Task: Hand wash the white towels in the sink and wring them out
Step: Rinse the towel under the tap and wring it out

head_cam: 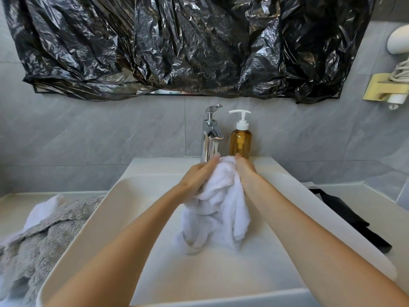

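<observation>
1. Two bare hands meet over the white sink [141,187], just in front of the chrome faucet [210,134], with one white towel [219,202] bunched between them.
2. The left hand [199,176] has its grip clamped on the towel's upper left side, fingers curled round the cloth and fingertips reaching toward the top of the bundle.
3. The right hand [244,169] has its grip clamped on the upper right side of the same towel, fingers wrapped over the top fold.
4. The towel is held up above the basin; its top sits between the two hands just below the faucet spout, and its loose lower folds hang down, the lowest ends touching or nearly touching the basin floor.
5. An amber soap bottle [240,140] with a white pump stands upright on the sink's back ledge, just beside the faucet on its right.
6. On the bench [13,209] left of the sink lies a rumpled grey towel [44,235], with a paler cloth [42,213] lying along its far edge.
7. On the bench right of the sink lies a black cloth [352,220], close to the basin's rim.
8. Crinkled black plastic sheeting [177,45] covers the mirror on the grey tiled wall [88,131] behind the faucet.
</observation>
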### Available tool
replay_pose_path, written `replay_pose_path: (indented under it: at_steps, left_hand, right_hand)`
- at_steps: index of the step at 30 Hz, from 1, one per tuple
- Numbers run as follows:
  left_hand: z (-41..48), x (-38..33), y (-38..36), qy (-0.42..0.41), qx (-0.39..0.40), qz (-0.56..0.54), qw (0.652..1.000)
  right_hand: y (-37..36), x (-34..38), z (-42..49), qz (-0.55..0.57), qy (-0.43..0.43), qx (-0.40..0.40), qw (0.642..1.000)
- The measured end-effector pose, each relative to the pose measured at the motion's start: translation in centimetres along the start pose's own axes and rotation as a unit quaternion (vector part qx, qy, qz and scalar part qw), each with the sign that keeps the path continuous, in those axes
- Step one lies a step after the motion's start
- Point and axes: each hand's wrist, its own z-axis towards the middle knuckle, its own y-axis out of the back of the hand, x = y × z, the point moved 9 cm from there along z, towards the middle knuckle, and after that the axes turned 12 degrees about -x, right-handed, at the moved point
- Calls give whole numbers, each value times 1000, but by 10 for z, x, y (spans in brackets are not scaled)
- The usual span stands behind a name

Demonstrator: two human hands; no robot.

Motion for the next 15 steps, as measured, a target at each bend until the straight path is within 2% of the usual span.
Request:
replay_pose_path:
  at_steps: [3, 5, 7, 9, 10, 12, 13, 14, 15]
  left_hand:
    - [-14, 16, -1, 26, 168, 78, 982]
    - [-19, 28, 2, 12, 191, 181, 965]
    - [-4, 25, 10, -42, 106, 227, 967]
    - [4, 10, 31, -55, -22, 131, 990]
    - [8, 8, 42, -32, -71, 54, 995]
    - [11, 10, 53, 43, -105, -117, 987]
    - [10, 9, 52, 76, -96, -167, 978]
    - [8, 8, 49, 101, -82, -195, 972]
    - [7, 7, 46, 115, -60, -208, 970]
  right_hand:
    - [14, 13, 7, 85, 2, 28, 996]
    - [22, 18, 10, 95, 12, 51, 994]
    - [21, 23, 8, 115, 14, 94, 989]
    - [8, 25, 3, 202, -32, 161, 966]
    - [6, 26, 4, 192, -16, 159, 968]
    - [9, 24, 8, 38, 77, 105, 991]
    - [8, 23, 4, -62, 123, 102, 985]
    - [2, 18, -2, -177, 155, 132, 963]
    - [-7, 9, -8, -296, 175, 182, 921]
